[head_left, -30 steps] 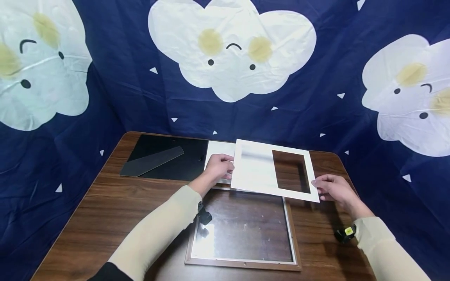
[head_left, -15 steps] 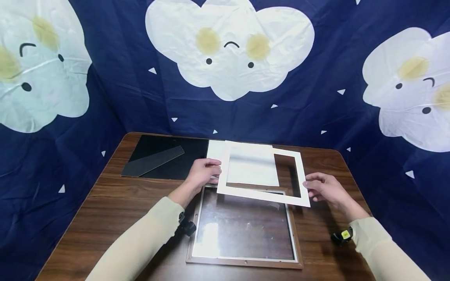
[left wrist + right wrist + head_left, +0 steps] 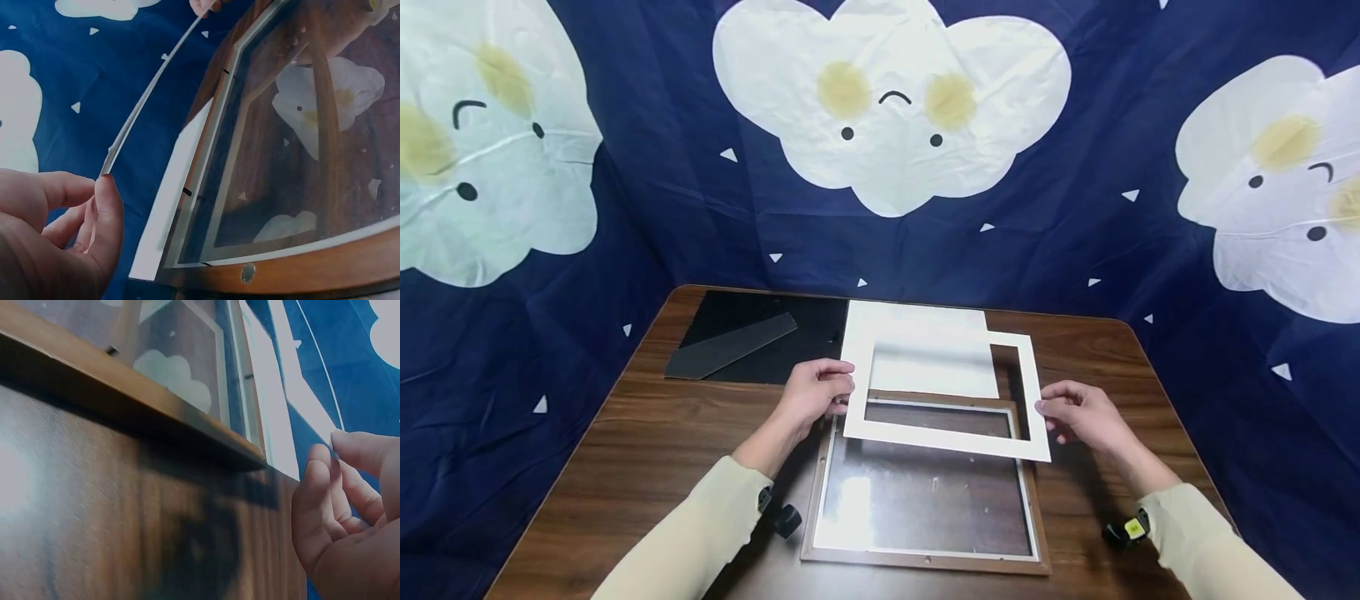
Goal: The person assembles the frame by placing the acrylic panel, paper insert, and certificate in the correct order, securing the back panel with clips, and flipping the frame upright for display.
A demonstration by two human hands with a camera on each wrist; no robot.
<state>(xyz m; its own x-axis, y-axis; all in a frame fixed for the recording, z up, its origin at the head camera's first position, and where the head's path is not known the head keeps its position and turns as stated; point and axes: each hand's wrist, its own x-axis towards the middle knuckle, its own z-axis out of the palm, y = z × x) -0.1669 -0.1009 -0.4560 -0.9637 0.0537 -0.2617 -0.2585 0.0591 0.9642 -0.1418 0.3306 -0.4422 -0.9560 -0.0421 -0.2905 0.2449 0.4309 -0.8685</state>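
Observation:
Between both hands a white picture mat (image 3: 943, 439) with a rectangular opening is held up, over the far part of a brown picture frame (image 3: 925, 562). The left hand (image 3: 811, 393) pinches its left edge between thumb and fingers; the left wrist view shows the mat (image 3: 145, 94) nearly edge-on. At the right edge the right hand (image 3: 1084, 417) pinches it, also seen in the right wrist view, where thumb and finger meet on the mat (image 3: 309, 409). The frame lies flat with a clear, reflective pane (image 3: 925, 504) in it. Behind it lies a white sheet (image 3: 925, 317), partly covered by the mat.
A black backing board (image 3: 805, 350) lies at the far left of the wooden table (image 3: 625, 467), with a dark grey stand strip (image 3: 733, 346) on it. A blue cloth (image 3: 895, 258) with cloud prints hangs behind the table. Each wrist carries a small black camera (image 3: 786, 521).
Both hands have brought the mat to the left and nearer to the person, from above the white sheet to partly above the frame. The frame and boards have stayed in place.

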